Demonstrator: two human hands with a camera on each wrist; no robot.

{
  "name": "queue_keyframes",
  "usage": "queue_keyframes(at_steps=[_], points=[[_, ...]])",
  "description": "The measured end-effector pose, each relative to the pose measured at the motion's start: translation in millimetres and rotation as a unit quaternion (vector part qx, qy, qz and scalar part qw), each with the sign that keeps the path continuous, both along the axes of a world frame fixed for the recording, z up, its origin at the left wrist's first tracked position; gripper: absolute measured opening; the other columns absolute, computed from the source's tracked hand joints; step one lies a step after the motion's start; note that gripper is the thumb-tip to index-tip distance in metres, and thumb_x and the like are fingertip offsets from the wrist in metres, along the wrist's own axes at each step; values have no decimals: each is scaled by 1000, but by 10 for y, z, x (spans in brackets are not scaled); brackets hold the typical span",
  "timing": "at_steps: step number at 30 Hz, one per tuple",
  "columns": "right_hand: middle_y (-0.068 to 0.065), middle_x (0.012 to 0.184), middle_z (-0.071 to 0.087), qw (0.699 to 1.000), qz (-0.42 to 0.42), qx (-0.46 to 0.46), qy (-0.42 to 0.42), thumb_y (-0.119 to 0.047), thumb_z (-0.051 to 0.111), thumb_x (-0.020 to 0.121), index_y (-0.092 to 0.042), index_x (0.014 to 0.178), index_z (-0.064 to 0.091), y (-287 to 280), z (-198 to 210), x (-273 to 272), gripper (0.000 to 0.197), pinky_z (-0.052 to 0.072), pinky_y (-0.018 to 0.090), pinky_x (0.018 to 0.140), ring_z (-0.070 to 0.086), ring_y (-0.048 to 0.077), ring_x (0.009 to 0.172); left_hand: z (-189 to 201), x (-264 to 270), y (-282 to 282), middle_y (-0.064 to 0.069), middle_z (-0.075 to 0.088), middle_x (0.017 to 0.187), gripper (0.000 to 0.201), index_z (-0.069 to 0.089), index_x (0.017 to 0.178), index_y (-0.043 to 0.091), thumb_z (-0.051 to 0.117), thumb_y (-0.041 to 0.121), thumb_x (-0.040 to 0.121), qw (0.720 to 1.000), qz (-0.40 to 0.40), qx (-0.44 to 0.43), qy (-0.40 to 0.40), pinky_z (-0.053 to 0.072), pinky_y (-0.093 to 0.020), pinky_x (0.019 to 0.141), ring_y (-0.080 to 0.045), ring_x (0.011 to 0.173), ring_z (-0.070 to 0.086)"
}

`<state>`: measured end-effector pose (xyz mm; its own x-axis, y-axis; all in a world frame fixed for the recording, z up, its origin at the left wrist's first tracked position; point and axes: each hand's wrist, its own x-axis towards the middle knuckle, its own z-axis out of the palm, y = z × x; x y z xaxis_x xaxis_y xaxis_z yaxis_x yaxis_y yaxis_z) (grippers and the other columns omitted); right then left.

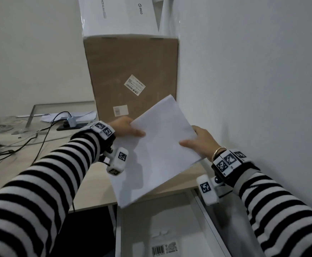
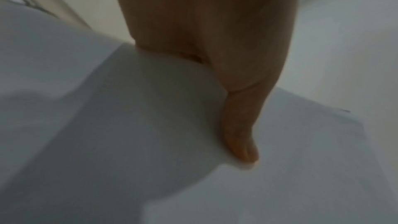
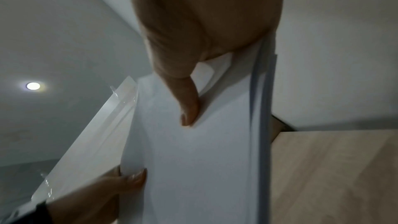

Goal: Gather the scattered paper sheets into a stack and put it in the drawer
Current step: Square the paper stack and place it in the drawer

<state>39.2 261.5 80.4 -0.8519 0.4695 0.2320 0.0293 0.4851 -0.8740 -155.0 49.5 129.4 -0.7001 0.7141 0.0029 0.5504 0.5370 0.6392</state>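
Up between both hands, the stack of paper sheets (image 1: pixel 158 151) is held in the air, tilted, with its lower corner hanging over the front edge of the desk (image 1: pixel 45 160) and above the open drawer (image 1: pixel 171 225). The left hand (image 1: pixel 124 127) grips the stack's left edge, thumb lying on the top sheet and fingers hidden beneath it. The right hand (image 1: pixel 200 142) pinches the right edge the same way, thumb pressed flat on the top sheet; the right wrist view shows the sheets' edges (image 3: pixel 261 94) running up into its palm. In the left wrist view the thumb (image 2: pixel 241 134) presses down on the white paper. A label with a barcode (image 1: pixel 163 250) lies on the drawer's floor. Behind the stack stands a tall cardboard box (image 1: pixel 131 71) against the wall, with a white box (image 1: pixel 118 15) on top. Cables (image 1: pixel 45 130) trail over the desk's left part.
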Motion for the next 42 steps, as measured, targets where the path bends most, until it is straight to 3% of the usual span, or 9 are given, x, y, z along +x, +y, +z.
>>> queue_keyframes(at_steps=[5, 8, 11, 15, 20, 29, 33, 37, 42], points=[[3, 138, 40, 980, -129, -134, 69, -34, 81, 70, -28, 148, 11, 103, -66, -97, 105, 33, 44, 110, 40, 23, 130, -109, 63, -167, -8, 65, 73, 18, 68, 80, 9, 75, 26, 80, 965, 103, 236, -54, 52, -35, 66, -22, 63, 60], [-9, 120, 56, 971, 34, -236, 29, -33, 73, 77, -22, 147, 18, -109, 44, -177, 90, 34, 41, 106, 47, 16, 124, 5, 129, -179, -4, 69, 77, 11, 67, 87, 11, 72, 19, 83, 908, 102, 381, -138, 54, -30, 64, -17, 62, 65], [-1, 109, 67, 960, 59, -258, 88, -14, 69, 83, -9, 128, 50, -203, 211, -373, 49, 52, 26, 76, 63, 17, 99, 78, 215, -63, -6, 71, 87, 11, 67, 94, 9, 70, 14, 84, 875, 75, 447, -169, 59, -29, 66, -16, 67, 68], [20, 119, 63, 965, 13, -247, 90, 1, 66, 83, 4, 123, 55, -197, 44, -525, 41, 52, 44, 91, 61, 35, 109, -291, 135, -51, -16, 69, 109, 43, 65, 113, 3, 79, 15, 74, 869, 59, 426, -245, 57, -40, 84, -29, 92, 69], [5, 97, 67, 984, -22, -178, 21, 1, 68, 79, -14, 98, 63, -255, -302, -600, 25, 52, 33, 86, 63, 19, 86, -824, 71, -63, -14, 69, 114, 57, 64, 114, 8, 81, 15, 61, 870, 56, 372, -318, 59, -37, 78, -32, 104, 66], [10, 99, 67, 980, -15, -189, 57, -2, 68, 82, -4, 107, 64, -240, -391, -605, 25, 54, 26, 76, 65, 15, 80, -982, -1, -65, -7, 70, 115, 89, 62, 117, 14, 94, 40, 38, 885, 89, 331, -316, 56, -40, 84, -27, 102, 67], [8, 99, 69, 975, -37, -199, 93, -5, 70, 81, -7, 109, 64, -168, -312, -597, 29, 53, 32, 83, 66, 21, 86, -872, 24, -1, -10, 68, 116, 61, 61, 121, 10, 85, 24, 67, 883, 96, 354, -292, 54, -44, 89, -29, 103, 66], [15, 114, 64, 980, 10, -200, -3, -3, 65, 85, 1, 121, 57, -153, -381, -544, 37, 51, 38, 91, 62, 26, 99, -1008, 78, -64, -11, 68, 118, 84, 59, 123, 8, 92, 30, 49, 876, 91, 312, -356, 55, -41, 82, -31, 107, 64], [20, 125, 60, 983, 25, -165, -73, -2, 66, 84, 3, 123, 55, -81, -475, -538, 41, 43, 47, 103, 59, 33, 112, -1017, 114, -23, -15, 65, 120, 55, 58, 123, 0, 79, 10, 72, 889, 131, 301, -319, 52, -43, 89, -34, 107, 62]])
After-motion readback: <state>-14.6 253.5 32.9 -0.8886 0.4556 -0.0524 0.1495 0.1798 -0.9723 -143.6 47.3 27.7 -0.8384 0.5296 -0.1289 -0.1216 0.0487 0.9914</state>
